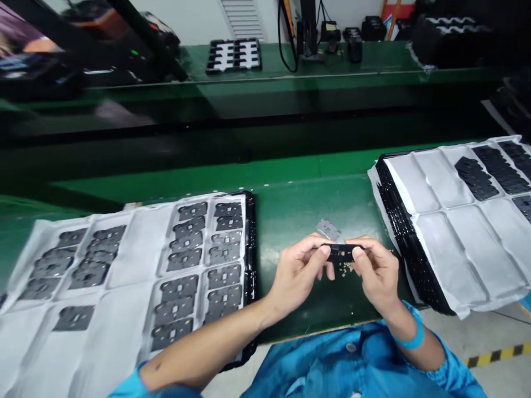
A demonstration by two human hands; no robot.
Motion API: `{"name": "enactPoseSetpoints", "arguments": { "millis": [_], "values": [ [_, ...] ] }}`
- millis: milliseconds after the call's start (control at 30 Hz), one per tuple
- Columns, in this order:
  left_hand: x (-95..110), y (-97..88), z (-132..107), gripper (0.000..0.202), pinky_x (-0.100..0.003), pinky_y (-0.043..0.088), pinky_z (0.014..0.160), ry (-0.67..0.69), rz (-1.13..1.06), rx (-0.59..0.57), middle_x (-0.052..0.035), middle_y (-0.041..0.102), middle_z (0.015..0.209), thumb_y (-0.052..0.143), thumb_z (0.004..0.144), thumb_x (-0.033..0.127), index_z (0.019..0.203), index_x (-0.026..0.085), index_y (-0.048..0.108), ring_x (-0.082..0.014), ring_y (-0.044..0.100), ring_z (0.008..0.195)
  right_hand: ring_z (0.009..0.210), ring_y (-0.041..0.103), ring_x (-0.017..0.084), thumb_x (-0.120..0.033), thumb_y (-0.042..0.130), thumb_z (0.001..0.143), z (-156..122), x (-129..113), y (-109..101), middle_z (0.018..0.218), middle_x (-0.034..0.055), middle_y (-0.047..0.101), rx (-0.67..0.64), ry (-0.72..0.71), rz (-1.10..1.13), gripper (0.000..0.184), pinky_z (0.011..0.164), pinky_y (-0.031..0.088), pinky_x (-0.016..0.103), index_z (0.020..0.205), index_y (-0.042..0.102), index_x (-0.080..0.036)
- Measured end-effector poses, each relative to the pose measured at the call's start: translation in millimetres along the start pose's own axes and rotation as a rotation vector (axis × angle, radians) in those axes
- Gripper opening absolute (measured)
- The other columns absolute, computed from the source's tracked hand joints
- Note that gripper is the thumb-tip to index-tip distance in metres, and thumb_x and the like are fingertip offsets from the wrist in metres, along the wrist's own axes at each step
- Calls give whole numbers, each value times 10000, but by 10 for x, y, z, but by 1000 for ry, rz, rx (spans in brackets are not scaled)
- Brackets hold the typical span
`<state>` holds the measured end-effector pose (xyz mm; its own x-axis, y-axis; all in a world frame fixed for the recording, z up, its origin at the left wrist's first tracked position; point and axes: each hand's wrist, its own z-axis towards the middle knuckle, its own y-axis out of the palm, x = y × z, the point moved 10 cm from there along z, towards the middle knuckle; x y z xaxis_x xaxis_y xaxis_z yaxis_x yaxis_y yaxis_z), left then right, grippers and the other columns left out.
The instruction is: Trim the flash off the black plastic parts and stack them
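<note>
Both of my hands hold one small flat black plastic part (342, 252) just above the green bench, near its front edge. My left hand (299, 272) pinches the part's left end between thumb and fingers. My right hand (375, 272) pinches its right end the same way. A small grey metal piece (327, 228) lies on the bench just behind the hands. A few tiny pale bits (345, 267) lie on the bench under the part.
A black tray (250, 243) lined with white sheet holds rows of dark flat parts (187, 241) at my left. A stack of black trays (404, 232) under white sheet, with dark parts (477, 178), stands at right. A conveyor (249, 149) and a far bench with another tray (234, 55) lie behind.
</note>
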<state>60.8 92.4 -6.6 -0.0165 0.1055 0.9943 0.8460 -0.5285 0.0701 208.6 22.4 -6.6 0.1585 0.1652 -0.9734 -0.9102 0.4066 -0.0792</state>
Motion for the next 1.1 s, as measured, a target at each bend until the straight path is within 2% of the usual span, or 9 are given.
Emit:
{"name": "enactPoseSetpoints", "arguments": {
  "millis": [200, 367, 567, 700, 867, 1000, 1100],
  "values": [
    [33, 48, -61, 391, -204, 469, 503, 80, -24, -12, -29, 645, 895, 681, 1054, 500, 997, 121, 761, -101, 699, 576, 562, 543, 117, -292, 625, 1074, -9, -15, -62, 814, 13, 710, -26, -3, -7, 200, 511, 421, 248, 1027, 798, -204],
    [15, 32, -109, 362, -217, 467, 534, 105, 5, -22, -32, 658, 848, 653, 1080, 463, 1015, 128, 775, -105, 694, 592, 580, 539, 125, -315, 632, 1081, -15, 12, -42, 807, 9, 679, -95, 4, -12, 198, 537, 428, 260, 1061, 797, -208],
    [-28, 43, -155, 385, -226, 468, 544, 97, 43, -29, -31, 669, 787, 644, 1080, 497, 1028, 143, 784, -119, 687, 607, 515, 463, 110, -389, 641, 1059, -20, 54, -47, 700, -16, 591, -57, 70, 12, 269, 468, 359, 245, 929, 777, -198],
    [-105, 30, -145, 431, -218, 447, 503, 7, -29, -20, -24, 665, 810, 692, 1033, 559, 1005, 136, 765, -105, 673, 556, 481, 464, 98, -419, 669, 1052, -50, 257, -30, 678, -23, 595, -107, 240, 84, 271, 450, 377, 238, 976, 804, -195],
    [-226, 40, -119, 444, -198, 423, 486, -168, -103, -78, 9, 662, 572, 698, 1016, 578, 993, 134, 704, -94, 573, 463, 521, 560, 109, -404, 706, 1053, -83, 316, 37, 754, 7, 693, -235, 322, 206, 255, 526, 480, 260, 1149, 827, -200],
    [-261, 39, -105, 448, -199, 418, 480, -210, -141, -95, 7, 681, 554, 719, 992, 592, 966, 147, 666, -90, 553, 444, 508, 563, 119, -393, 707, 1055, -91, 314, 37, 671, -12, 652, -214, 332, 220, 252, 518, 482, 262, 1156, 833, -200],
    [-299, 60, -106, 451, -197, 401, 471, -229, -141, -111, 13, 677, 546, 722, 984, 596, 968, 149, 660, -87, 546, 437, 466, 529, 106, -390, 714, 1046, -95, 355, 22, 635, -22, 635, -163, 340, 203, 244, 477, 441, 243, 1115, 840, -192]
  ]
}}
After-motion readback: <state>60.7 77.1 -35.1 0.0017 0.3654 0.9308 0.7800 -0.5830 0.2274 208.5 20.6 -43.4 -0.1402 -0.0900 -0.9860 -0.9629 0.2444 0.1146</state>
